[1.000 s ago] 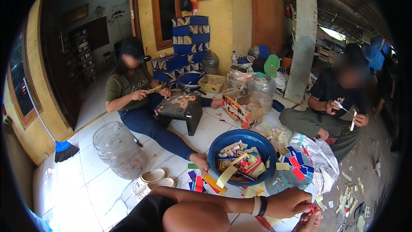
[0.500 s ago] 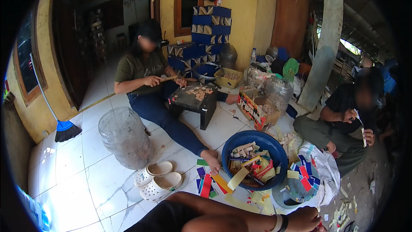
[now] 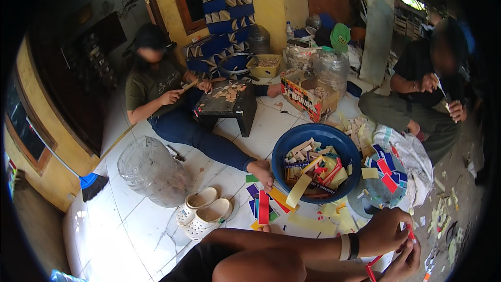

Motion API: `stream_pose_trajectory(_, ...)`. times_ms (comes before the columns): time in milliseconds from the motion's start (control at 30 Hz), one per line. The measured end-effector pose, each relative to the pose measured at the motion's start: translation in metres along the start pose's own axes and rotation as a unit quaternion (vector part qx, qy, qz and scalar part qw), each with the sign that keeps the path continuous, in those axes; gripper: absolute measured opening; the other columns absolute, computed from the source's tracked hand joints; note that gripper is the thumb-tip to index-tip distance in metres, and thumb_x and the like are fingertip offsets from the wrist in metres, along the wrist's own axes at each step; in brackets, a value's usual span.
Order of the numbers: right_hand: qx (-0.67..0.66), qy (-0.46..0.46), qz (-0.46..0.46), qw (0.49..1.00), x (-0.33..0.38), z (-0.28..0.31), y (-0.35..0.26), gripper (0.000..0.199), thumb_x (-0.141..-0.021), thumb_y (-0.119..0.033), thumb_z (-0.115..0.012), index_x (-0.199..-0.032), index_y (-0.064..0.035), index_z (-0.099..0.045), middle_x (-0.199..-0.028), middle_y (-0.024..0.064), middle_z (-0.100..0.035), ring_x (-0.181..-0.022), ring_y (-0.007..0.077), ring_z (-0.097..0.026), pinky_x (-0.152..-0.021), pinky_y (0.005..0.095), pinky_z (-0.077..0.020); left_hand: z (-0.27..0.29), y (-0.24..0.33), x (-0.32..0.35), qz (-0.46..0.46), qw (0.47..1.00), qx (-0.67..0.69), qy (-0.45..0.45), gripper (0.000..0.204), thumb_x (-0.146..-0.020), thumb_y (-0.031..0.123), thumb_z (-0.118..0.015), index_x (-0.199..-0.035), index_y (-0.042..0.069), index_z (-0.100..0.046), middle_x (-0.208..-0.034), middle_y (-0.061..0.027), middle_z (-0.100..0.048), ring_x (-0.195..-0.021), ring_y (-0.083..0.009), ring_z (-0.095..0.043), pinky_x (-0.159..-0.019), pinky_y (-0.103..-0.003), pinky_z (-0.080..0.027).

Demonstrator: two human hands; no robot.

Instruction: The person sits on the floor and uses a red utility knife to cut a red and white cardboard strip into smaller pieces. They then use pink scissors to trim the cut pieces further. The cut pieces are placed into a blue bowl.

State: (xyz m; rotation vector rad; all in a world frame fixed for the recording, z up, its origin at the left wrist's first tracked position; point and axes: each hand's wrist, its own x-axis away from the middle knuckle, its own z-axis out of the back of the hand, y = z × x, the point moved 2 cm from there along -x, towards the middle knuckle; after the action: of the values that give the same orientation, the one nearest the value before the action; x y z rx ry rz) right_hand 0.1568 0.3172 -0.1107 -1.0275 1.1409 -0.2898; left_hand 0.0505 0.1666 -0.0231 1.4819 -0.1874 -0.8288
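Observation:
My left hand (image 3: 383, 228), with two bands at its wrist, is at the lower right, its fingers pinching a narrow red strip (image 3: 411, 234) that looks like folded paper or card. Just below it, my right hand (image 3: 405, 262) has its fingers bent around the same red piece. A bent red length (image 3: 371, 268) shows beside the right hand; whether it is one piece with the strip is unclear. Close by stand a blue basin (image 3: 318, 131) of card strips and narrow pieces, and a clear plastic container (image 3: 362, 198) with red and blue cards on top.
Cream clogs (image 3: 203, 214) and coloured cards (image 3: 263, 206) lie on the tiles. One person (image 3: 167, 83) works at a low black table (image 3: 237, 105); another person (image 3: 422, 89) holds a blade-like tool at the right. A printed carton (image 3: 302, 99) and white sack (image 3: 412, 156) stand between.
The view has shifted and tilted, bringing both my hands further into the picture. The red piece between them now shows, where before only one hand and a bit of red were visible.

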Motion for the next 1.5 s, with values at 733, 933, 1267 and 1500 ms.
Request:
stream_pose_trajectory(733, 0.072, -0.14, 0.054, 0.986, -0.015, 0.004, -0.041, 0.012, -0.094, -0.007, -0.07, -0.096, 0.0052, -0.069, -0.077, 0.0126, -0.066, -0.066, 0.0197, -0.058, -0.063, 0.0322, -0.0444, -0.002, -0.009, 0.013, -0.052, 0.975, -0.198, -0.085, 0.01, -0.087, 0.011, -0.072, -0.091, 0.007, -0.064, -0.092, -0.0129, -0.064, -0.095, -0.034, -0.06, -0.085, -0.046, -0.046)
stream_pose_trajectory(933, 0.07, -0.173, 0.05, 0.981, -0.016, 0.004, -0.054, 0.011, -0.091, -0.005, -0.072, -0.095, 0.0045, -0.071, -0.078, 0.0133, -0.069, -0.07, 0.0221, -0.064, -0.067, 0.0322, -0.0477, 0.005, 0.003, 0.011, -0.057, 0.969, -0.218, -0.107, 0.006, -0.086, 0.008, -0.069, -0.087, 0.002, -0.068, -0.085, -0.0176, -0.067, -0.085, -0.0391, -0.063, -0.077, -0.048, -0.048)
stream_pose_trajectory(1267, -0.166, -0.089, -0.161, 0.969, -0.012, -0.004, -0.086, 0.023, -0.087, -0.012, -0.076, -0.105, 0.0024, -0.077, -0.078, 0.0125, -0.073, -0.071, 0.0186, -0.07, -0.069, 0.0292, -0.0559, 0.045, 0.014, -0.024, 0.018, 0.996, -0.017, 0.09, 0.018, -0.104, 0.007, -0.059, -0.11, -0.003, -0.072, -0.098, -0.0075, -0.076, -0.087, -0.0084, -0.067, -0.078, -0.023, -0.05)
stream_pose_trajectory(1500, -0.282, -0.231, -0.023, 0.931, -0.02, -0.026, -0.06, 0.051, -0.077, -0.027, -0.088, -0.117, 0.0019, -0.074, -0.109, 0.0181, -0.07, -0.095, 0.0237, -0.07, -0.077, 0.0323, -0.0534, 0.052, 0.012, -0.028, 0.085, 0.99, -0.073, 0.087, 0.026, -0.107, 0.014, -0.058, -0.118, -0.007, -0.068, -0.104, -0.0105, -0.076, -0.084, -0.0045, -0.061, -0.069, -0.018, -0.044)
